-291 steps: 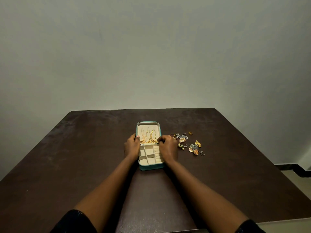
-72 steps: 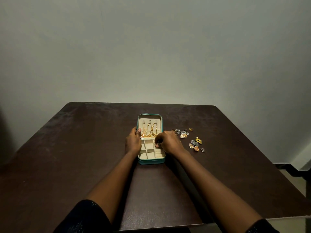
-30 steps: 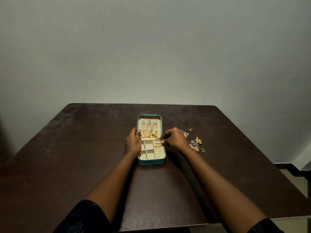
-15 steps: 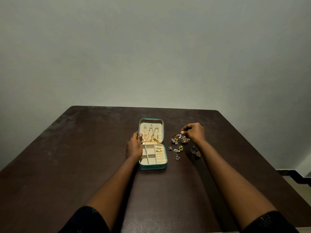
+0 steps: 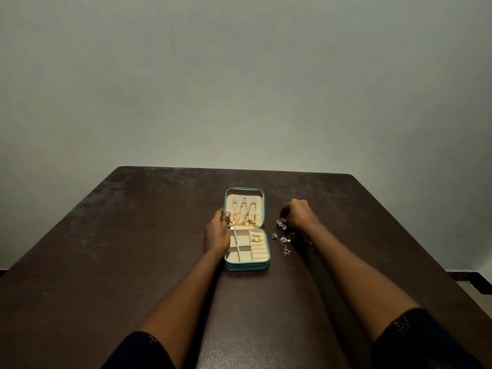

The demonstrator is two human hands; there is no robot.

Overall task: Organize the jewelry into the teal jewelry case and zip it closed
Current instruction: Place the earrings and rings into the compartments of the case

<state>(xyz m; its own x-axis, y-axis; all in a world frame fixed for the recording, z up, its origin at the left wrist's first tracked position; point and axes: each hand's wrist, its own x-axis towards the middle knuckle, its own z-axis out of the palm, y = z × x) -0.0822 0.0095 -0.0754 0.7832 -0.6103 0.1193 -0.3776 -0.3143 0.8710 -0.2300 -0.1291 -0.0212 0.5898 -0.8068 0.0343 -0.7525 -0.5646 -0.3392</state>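
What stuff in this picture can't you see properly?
There is only the head view.
- Whether the right hand pinches a piece: its fingers curl underneath, out of sight.
- Loose jewelry on the table: too small to name, and some may lie under the right forearm.
- Left wall of the teal case: covered by the left hand.
- The zip: too small to make out.
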